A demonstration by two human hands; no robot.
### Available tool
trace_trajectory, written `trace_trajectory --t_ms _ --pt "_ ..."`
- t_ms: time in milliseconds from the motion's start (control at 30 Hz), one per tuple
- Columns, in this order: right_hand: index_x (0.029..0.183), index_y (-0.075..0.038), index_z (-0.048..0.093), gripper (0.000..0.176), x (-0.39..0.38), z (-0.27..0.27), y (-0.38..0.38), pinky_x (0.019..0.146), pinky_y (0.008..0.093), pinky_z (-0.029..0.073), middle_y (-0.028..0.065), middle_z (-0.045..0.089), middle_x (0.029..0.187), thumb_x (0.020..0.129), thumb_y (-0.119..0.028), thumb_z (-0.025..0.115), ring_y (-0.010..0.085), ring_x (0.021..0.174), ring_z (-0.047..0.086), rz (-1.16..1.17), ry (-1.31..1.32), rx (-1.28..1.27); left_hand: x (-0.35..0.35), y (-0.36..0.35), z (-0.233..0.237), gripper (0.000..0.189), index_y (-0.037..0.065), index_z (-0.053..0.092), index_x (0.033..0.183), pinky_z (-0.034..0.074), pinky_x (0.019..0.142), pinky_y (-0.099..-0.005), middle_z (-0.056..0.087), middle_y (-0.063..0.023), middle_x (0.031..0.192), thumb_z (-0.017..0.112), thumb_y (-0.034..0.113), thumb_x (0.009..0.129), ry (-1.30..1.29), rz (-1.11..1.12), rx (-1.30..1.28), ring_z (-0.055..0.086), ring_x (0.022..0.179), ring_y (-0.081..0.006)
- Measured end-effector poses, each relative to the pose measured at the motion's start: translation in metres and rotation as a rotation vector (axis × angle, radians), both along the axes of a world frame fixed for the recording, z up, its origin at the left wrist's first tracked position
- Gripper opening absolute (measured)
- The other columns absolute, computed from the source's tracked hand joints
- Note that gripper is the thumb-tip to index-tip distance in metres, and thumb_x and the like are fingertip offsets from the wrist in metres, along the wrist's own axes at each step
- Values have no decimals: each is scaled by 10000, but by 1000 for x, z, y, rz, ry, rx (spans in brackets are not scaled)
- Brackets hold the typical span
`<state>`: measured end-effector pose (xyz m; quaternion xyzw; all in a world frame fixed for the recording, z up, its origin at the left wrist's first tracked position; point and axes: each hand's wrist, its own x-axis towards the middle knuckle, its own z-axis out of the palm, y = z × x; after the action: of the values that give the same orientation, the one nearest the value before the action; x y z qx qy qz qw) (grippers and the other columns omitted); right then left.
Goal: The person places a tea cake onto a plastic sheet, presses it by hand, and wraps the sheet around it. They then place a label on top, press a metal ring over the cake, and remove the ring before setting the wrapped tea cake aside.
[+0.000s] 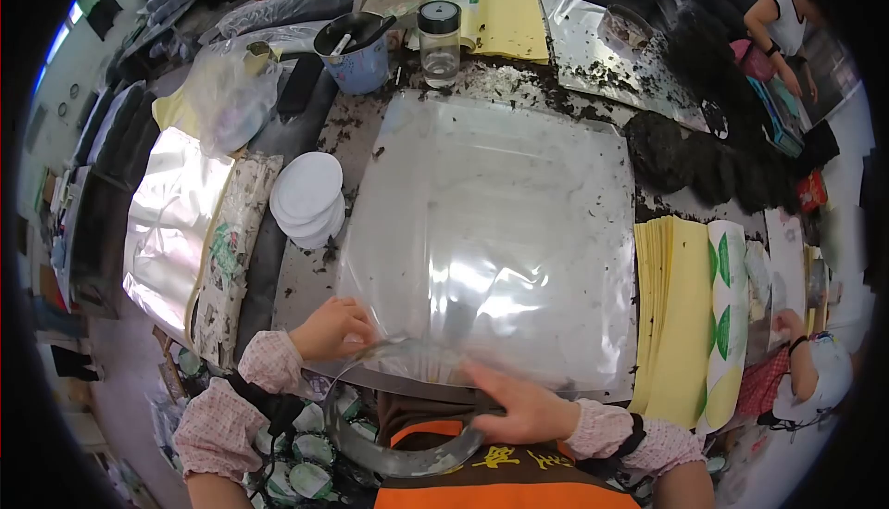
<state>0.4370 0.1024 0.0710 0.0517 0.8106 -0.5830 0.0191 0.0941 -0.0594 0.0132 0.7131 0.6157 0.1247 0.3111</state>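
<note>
At the front edge of the worktable, a clear ring-shaped band hangs partly over the dark apron. My left hand is at the band's upper left, fingers curled by the edge of a clear plastic sheet; what its fingertips pinch is too small to make out. My right hand lies at the band's right side, fingers apart and slightly blurred, with the band passing by its palm. The sheet lies flat across the middle of the table. Left of it sits a pile of white round discs.
Yellow paper stacks stand at the right, silvery packs at the left. Behind are a blue bucket, a lidded jar and dark clumps. Two people are at the right.
</note>
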Motion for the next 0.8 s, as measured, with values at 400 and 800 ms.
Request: trace_trajectory --t_ms 400,800 --pt "1100 -4 640 445 -29 -77 77 1074 523 407 303 546 1297 779 -267 799 472 1158 565 -772 41 528 55 11 32 92 153 691 896 506 851 -408 645 -25 925 703 201 820 329 15 183 633 951 -256" --pt "1322 -116 621 445 125 -5 89 701 407 538 122 669 1029 886 -196 662 300 898 687 -120 -21 578 -110 69 -32 216 12 728 1025 566 776 -406 728 -182 1053 728 90 823 652 687 565 711 898 -342"
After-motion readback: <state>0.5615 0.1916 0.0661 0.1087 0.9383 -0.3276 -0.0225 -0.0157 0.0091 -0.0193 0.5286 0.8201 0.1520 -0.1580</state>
